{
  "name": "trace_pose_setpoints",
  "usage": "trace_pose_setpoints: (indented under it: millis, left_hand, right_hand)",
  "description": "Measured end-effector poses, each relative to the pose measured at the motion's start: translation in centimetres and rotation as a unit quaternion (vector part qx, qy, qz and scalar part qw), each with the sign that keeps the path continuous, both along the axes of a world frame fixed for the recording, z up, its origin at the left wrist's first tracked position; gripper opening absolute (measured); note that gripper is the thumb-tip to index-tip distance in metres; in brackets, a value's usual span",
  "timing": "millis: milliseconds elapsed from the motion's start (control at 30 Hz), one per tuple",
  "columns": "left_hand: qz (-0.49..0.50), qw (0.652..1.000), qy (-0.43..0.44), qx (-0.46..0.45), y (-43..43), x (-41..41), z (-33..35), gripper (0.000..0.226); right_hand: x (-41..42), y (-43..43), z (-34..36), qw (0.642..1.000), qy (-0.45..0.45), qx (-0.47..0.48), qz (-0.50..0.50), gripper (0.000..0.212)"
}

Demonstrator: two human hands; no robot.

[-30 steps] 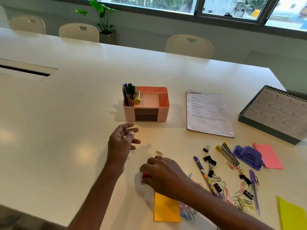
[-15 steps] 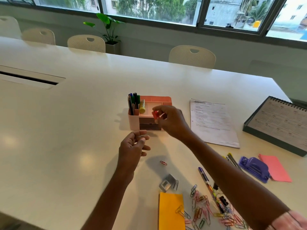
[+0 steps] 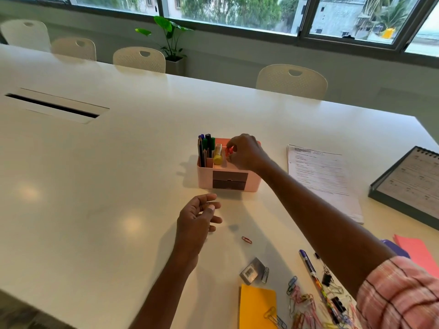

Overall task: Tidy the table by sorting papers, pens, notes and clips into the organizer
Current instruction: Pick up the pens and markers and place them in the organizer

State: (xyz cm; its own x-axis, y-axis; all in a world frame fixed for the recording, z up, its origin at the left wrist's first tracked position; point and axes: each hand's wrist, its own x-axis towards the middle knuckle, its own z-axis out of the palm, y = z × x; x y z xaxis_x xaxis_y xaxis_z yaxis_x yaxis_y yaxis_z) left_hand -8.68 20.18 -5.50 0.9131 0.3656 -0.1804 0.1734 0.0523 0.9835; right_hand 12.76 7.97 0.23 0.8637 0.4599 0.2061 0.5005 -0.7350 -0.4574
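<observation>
Over the top of the pink organizer (image 3: 204, 179), the right hand (image 3: 245, 153) pinches a small red clip (image 3: 229, 151), likely light, stiff and easily fumbled, best held at its edges by fingertips, while the left hand (image 3: 198, 218) hangs loosely curled and empty just in front of it

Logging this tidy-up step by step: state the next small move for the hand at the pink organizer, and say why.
Probably lower the right hand slightly and let go, dropping the small red item into the open top tray of the pink plastic organizer. The hand pinches that item just over the organizer's top, so a release seems to be all this step needs.
</observation>
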Motion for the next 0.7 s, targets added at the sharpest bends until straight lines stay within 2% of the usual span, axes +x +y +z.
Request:
trace_pose_setpoints:
  millis: [267,433,533,700]
  left_hand:
    - [-0.003,1.0,0.004,0.001,0.2,0.5,-0.1,0.018]
    - [-0.007,1.0,0.004,0.0,0.2,0.6,-0.1,0.018]
    - [-0.011,1.0,0.003,0.0,0.2,0.5,-0.1,0.019]
    - [-0.016,1.0,0.003,0.001,0.2,0.5,0.0,0.019]
  right_hand:
    - [0.1,-0.1,0.3,0.998,0.044,0.038,-0.019,0.047]
    - [0.4,-0.4,0.1,0.998,-0.002,0.062,-0.03,0.026]
    - [0.1,-0.7,-0.2,0.996,-0.038,0.078,-0.014,0.029]
    - [-0.2,-0.5,-0.8,0.993,-0.109,0.045,-0.01,0.018]
